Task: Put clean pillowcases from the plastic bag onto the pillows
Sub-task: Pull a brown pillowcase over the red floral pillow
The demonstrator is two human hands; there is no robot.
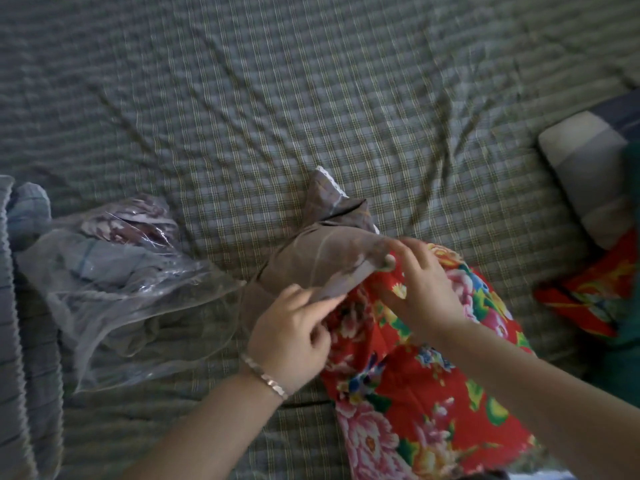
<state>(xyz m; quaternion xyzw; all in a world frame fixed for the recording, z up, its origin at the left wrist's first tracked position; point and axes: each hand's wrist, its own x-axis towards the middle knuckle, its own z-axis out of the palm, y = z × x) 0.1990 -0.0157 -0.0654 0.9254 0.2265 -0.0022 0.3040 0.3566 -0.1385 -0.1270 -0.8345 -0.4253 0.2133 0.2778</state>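
Note:
A red floral pillow (pixel 415 386) lies on the bed in front of me. A grey checked pillowcase (pixel 322 258) with a white lace edge covers its far end. My left hand (pixel 294 330) pinches the pillowcase's open edge at the pillow's left side. My right hand (pixel 422 289) grips the same edge on top of the pillow. A clear plastic bag (pixel 114 292) lies to the left, with folded blue and dark floral fabric inside.
The bed is covered by a green-grey checked sheet (pixel 311 98). A blue striped quilt (pixel 24 323) lies along the left edge. At the right are a grey striped pillow (pixel 585 168) and another red floral cloth (pixel 595 296).

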